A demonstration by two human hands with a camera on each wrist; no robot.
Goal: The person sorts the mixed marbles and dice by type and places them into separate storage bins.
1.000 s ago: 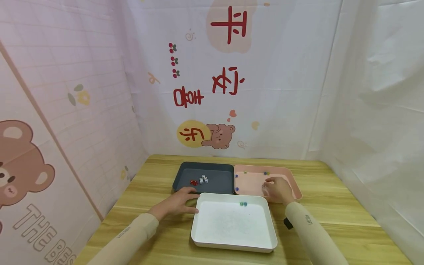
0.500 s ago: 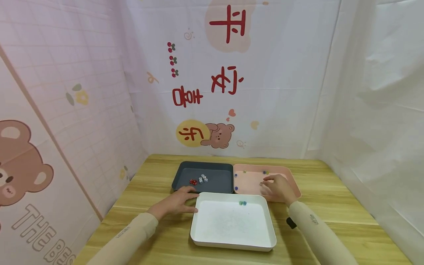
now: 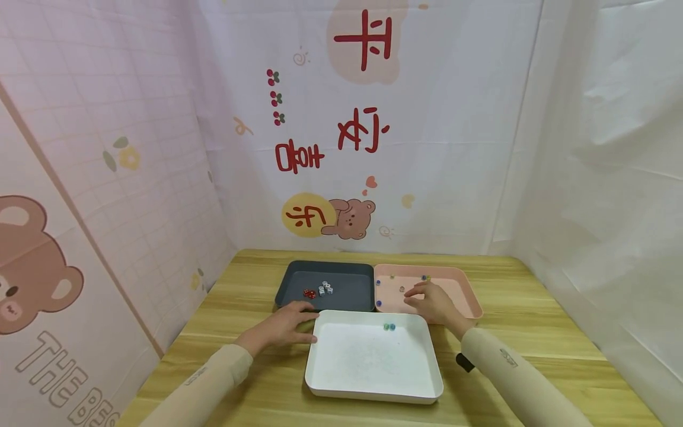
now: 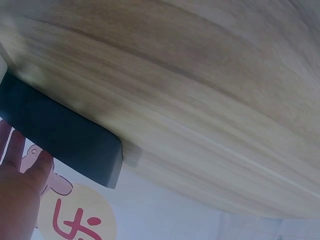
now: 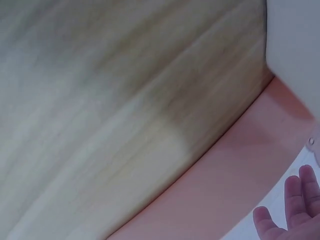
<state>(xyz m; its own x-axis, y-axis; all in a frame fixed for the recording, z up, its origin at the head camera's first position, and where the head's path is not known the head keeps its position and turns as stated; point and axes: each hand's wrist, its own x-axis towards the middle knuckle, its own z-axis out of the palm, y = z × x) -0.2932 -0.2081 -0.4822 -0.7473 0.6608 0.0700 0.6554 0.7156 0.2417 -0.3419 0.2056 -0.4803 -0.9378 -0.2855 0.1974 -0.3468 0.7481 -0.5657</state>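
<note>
My left hand (image 3: 285, 325) lies at the left rim of the white tray (image 3: 373, 367), fingers spread and relaxed, fingertips by the tray's edge. In the left wrist view its fingers show beside the dark tray's wall. Over the pink tray (image 3: 448, 290) is my right hand (image 3: 434, 303), its fingers loosely bent and nothing visible between them. A clear marble (image 3: 402, 289) lies just left of those fingertips. Other marbles, blue (image 3: 379, 303) and yellowish (image 3: 392, 277), sit along the pink tray's sides. A green marble (image 3: 386, 327) and a blue-green marble (image 3: 392, 327) touch each other in the white tray.
A dark tray (image 3: 347, 290) stands left of the pink one, holding red dice (image 3: 309, 293) and white dice (image 3: 325, 289). All three trays stand close together on a wooden table (image 3: 533, 332). Printed cloth (image 3: 453, 118) encloses the back and sides.
The clear marble has moved left and away from my right fingertips. My right hand has shifted a little left over the pink tray. My left hand stays at the white tray.
</note>
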